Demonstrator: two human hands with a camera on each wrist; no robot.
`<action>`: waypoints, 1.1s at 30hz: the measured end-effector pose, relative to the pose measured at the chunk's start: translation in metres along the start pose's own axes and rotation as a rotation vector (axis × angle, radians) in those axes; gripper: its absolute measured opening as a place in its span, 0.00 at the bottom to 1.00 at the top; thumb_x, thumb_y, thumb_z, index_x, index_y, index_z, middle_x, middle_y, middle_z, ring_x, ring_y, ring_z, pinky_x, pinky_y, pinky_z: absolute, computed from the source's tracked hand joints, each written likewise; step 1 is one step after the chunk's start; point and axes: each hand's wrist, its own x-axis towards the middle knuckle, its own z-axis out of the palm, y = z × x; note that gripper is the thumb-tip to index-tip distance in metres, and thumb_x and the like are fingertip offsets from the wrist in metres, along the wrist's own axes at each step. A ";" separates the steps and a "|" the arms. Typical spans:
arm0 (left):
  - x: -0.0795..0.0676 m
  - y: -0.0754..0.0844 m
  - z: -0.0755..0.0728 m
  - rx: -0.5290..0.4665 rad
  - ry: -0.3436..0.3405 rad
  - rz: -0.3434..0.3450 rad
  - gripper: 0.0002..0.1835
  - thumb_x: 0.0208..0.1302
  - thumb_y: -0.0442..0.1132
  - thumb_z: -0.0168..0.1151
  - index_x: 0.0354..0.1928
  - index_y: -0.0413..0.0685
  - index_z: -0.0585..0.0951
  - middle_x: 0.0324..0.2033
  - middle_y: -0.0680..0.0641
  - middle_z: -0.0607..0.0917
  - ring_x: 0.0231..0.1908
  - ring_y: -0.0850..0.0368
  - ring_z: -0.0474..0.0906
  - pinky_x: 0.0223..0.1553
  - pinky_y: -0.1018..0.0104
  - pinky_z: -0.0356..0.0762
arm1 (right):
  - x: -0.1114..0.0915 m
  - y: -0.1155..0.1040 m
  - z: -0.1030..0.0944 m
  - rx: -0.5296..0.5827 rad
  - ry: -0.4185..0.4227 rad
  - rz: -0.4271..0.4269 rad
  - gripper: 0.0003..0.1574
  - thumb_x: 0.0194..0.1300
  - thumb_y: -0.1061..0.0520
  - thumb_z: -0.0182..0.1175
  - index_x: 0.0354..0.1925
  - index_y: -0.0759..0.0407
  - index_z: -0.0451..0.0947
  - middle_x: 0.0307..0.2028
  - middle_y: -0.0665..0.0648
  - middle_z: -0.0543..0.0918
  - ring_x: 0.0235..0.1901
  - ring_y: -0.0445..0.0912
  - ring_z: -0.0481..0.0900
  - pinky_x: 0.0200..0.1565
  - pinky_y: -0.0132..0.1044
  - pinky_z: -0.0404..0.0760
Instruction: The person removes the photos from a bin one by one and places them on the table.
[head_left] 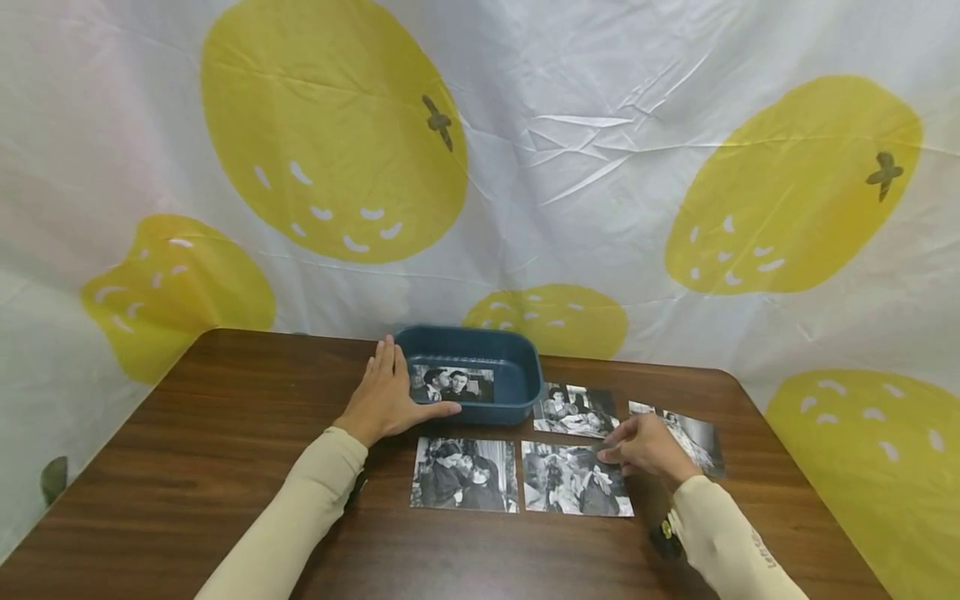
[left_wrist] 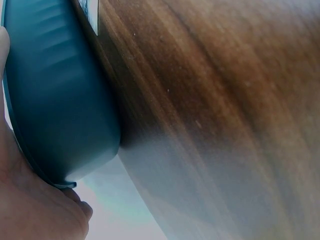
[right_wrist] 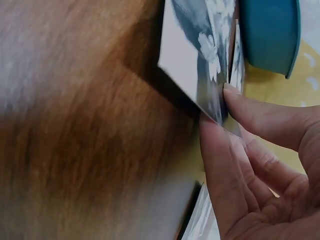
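My right hand (head_left: 651,450) pinches a black-and-white photo (head_left: 573,482) at its right side between thumb and fingers. In the right wrist view its near edge is tilted up off the table, with a shadow beneath. My left hand (head_left: 386,398) rests against the left front corner of a dark blue plastic bin (head_left: 525,367), fingers straight along the left side and thumb over the front rim. Inside the bin lies another photo (head_left: 472,385). A third photo (head_left: 465,475) lies flat left of the pinched one.
Behind the pinched photo, a photo (head_left: 570,408) lies against the bin's right front corner. Farther right, an angled photo (head_left: 693,437) is partly hidden by my right hand. The brown wooden table (head_left: 225,433) meets a white curtain (head_left: 570,192) with yellow fruit prints at the back.
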 end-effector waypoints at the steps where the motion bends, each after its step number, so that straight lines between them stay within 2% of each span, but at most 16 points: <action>1: 0.000 0.000 0.000 0.000 0.000 0.000 0.76 0.47 0.85 0.57 0.76 0.25 0.47 0.77 0.28 0.38 0.78 0.35 0.34 0.77 0.45 0.38 | 0.000 0.000 0.000 -0.005 0.004 -0.002 0.17 0.50 0.66 0.78 0.37 0.73 0.83 0.31 0.61 0.82 0.22 0.47 0.80 0.26 0.40 0.86; 16: 0.000 0.000 0.001 0.009 0.003 0.008 0.76 0.48 0.85 0.57 0.76 0.25 0.47 0.77 0.27 0.39 0.77 0.34 0.34 0.77 0.45 0.38 | -0.003 -0.003 -0.006 -0.137 0.034 -0.048 0.18 0.48 0.63 0.80 0.34 0.72 0.84 0.31 0.60 0.86 0.23 0.50 0.86 0.30 0.41 0.88; 22: 0.001 -0.001 0.000 0.006 0.004 0.010 0.76 0.48 0.84 0.58 0.76 0.24 0.48 0.77 0.27 0.40 0.77 0.34 0.34 0.77 0.45 0.39 | 0.000 -0.020 -0.014 -0.177 0.036 -0.070 0.17 0.52 0.58 0.79 0.35 0.69 0.85 0.27 0.57 0.86 0.23 0.50 0.85 0.30 0.42 0.86; 25: 0.001 -0.001 0.000 0.007 0.009 0.012 0.76 0.47 0.85 0.57 0.76 0.24 0.48 0.77 0.27 0.40 0.77 0.34 0.35 0.77 0.45 0.39 | 0.006 -0.037 -0.017 -0.140 0.011 -0.075 0.16 0.58 0.57 0.76 0.37 0.68 0.86 0.28 0.59 0.86 0.25 0.52 0.86 0.31 0.45 0.86; 29: 0.001 -0.002 0.000 0.002 0.006 0.007 0.76 0.47 0.85 0.57 0.76 0.25 0.47 0.77 0.28 0.39 0.78 0.34 0.34 0.77 0.45 0.38 | 0.015 -0.063 -0.015 -0.017 -0.060 -0.089 0.15 0.64 0.58 0.72 0.41 0.70 0.85 0.34 0.65 0.87 0.31 0.57 0.88 0.36 0.50 0.88; 33: 0.002 -0.002 0.001 0.001 0.008 0.005 0.77 0.47 0.85 0.57 0.76 0.25 0.48 0.77 0.28 0.40 0.78 0.35 0.35 0.77 0.45 0.38 | 0.026 -0.087 -0.005 0.089 -0.120 -0.089 0.17 0.65 0.58 0.71 0.44 0.72 0.84 0.36 0.64 0.87 0.34 0.56 0.88 0.41 0.47 0.88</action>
